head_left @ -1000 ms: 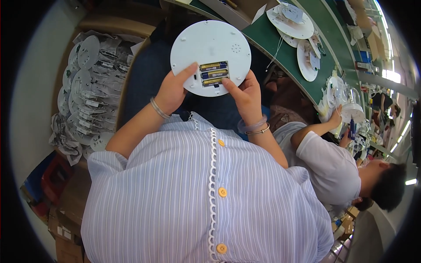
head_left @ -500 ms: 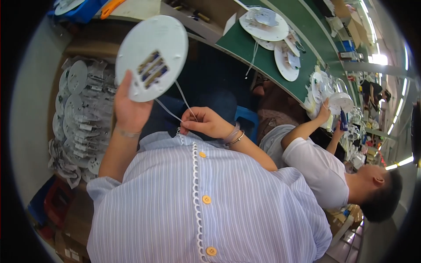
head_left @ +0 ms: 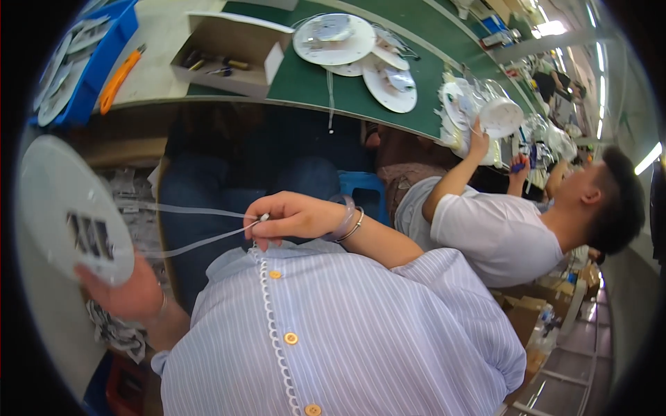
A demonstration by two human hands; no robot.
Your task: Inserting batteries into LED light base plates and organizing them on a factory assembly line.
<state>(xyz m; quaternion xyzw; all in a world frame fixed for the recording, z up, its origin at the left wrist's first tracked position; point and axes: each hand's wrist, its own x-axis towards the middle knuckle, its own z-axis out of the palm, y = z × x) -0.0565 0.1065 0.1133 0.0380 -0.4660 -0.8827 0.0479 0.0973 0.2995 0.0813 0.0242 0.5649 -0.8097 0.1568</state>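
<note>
My left hand (head_left: 132,291) grips the lower edge of a round white disc (head_left: 55,187), held up at the far left. A square of dark and tan strips, apparently batteries, shows in the disc's face. Two thin white cables (head_left: 198,243) stretch from behind the disc toward the middle. My right hand (head_left: 291,216), at the front of my shirt, pinches the cables' ends between thumb and fingers. A small pale tip, perhaps a connector, shows at those fingertips.
On the green bench (head_left: 298,90) lie several white discs (head_left: 333,41), beside an open cardboard box (head_left: 229,55) with batteries inside. An orange cutter (head_left: 123,80) and a blue bin (head_left: 104,59) stand at far left. A co-worker (head_left: 485,229) sits at right, holding a white disc.
My left hand has carried the disc left and lower, pulling the cables into long, nearly straight lines. My right hand has shifted slightly left, still pinching. The view has turned, showing more bench.
</note>
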